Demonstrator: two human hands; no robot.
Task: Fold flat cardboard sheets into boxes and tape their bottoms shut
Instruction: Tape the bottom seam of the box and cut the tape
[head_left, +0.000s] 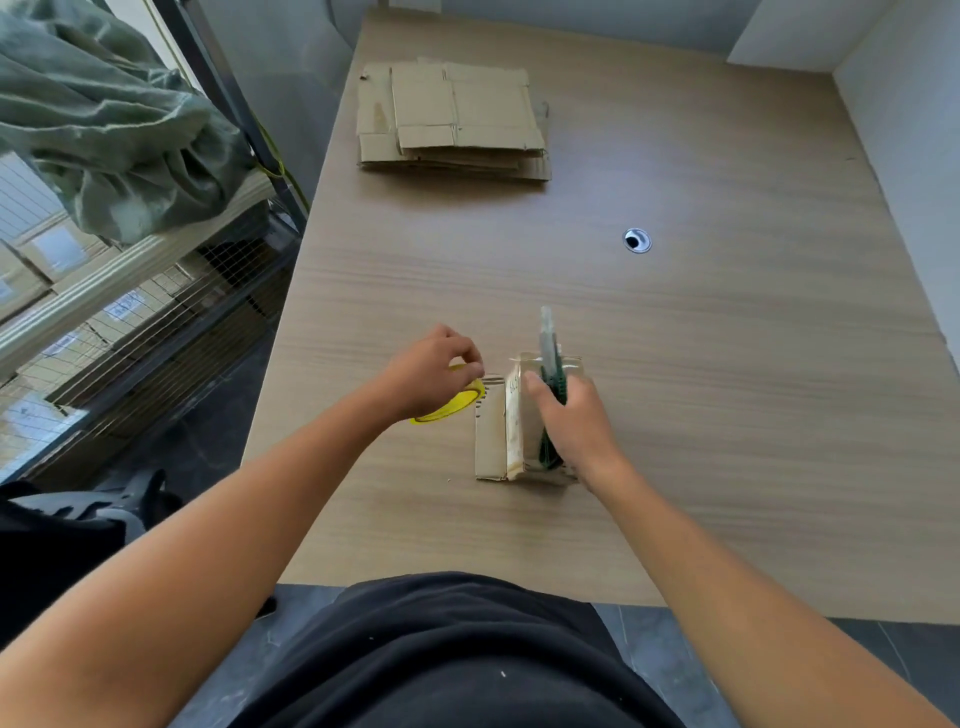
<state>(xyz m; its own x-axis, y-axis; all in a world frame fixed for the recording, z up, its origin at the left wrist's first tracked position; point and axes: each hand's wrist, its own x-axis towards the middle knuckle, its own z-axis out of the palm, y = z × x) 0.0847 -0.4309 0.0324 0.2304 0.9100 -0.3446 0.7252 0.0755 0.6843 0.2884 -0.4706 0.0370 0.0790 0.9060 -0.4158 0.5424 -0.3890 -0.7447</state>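
Stands at a wood-grain table, both bare arms stretched toward the centre of the frame. Grips a green-handled knife in the right hand, fingers wrapped round the handle, tip pointing toward the top of the frame. Holds that hand over a small cardboard box sitting on the tabletop just below centre. Curls the left hand over a yellow tape roll lying flat just left of the box, fingertips pinching its rim. At upper centre, well apart from the box, a stack of flat cardboard sheets. Right of centre, a round metal cable port. At upper left, a crumpled green cloth on a shelf.
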